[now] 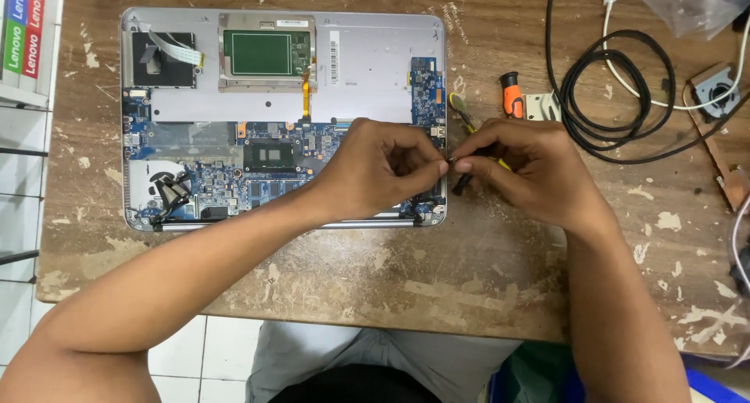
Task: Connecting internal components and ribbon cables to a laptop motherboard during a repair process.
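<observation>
An opened silver laptop base [375, 51] lies on the worn wooden table [437, 270], its blue circuit board [266, 180] exposed. My left hand [375, 169] rests over the board's right end, fingers pinched together at the laptop's right edge. My right hand [523, 169] meets it there, gripping a thin screwdriver [462, 183] with a black and yellow shaft. The fingertips of both hands touch at a tiny part, too small to identify.
An orange-handled tool [512, 94] and a small metal piece [541, 106] lie right of the laptop. Coiled black cable [617, 90] and a white cable [625, 75] sit at the back right, beside a small fan [715, 89]. Coloured boxes [23, 28] stand at far left.
</observation>
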